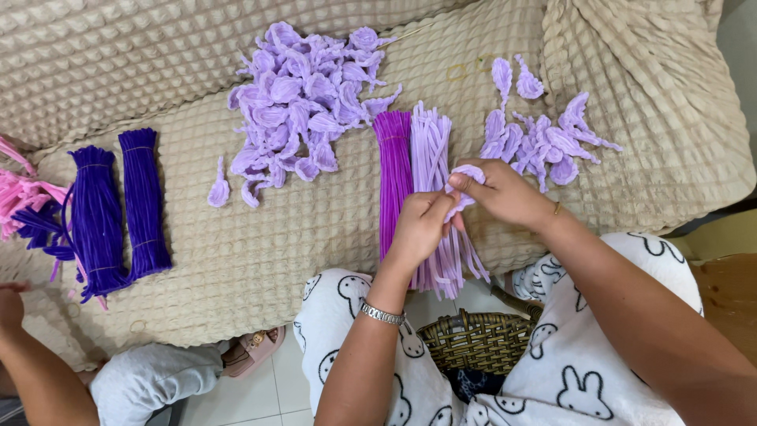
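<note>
Lilac fuzzy pipe-cleaner petal (465,188), soft, light and bendable, is pinched shut between both hands' (419,229) (505,193) grips above the wicker basket (477,339).

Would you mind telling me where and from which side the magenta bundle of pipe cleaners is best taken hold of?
Probably around the upper half of the magenta bundle, coming from above and its left. It lies lengthwise on the beige cover, with bare cover on that side. The lilac bundle presses against its right, and the left hand and right hand work over its lower end.
</note>
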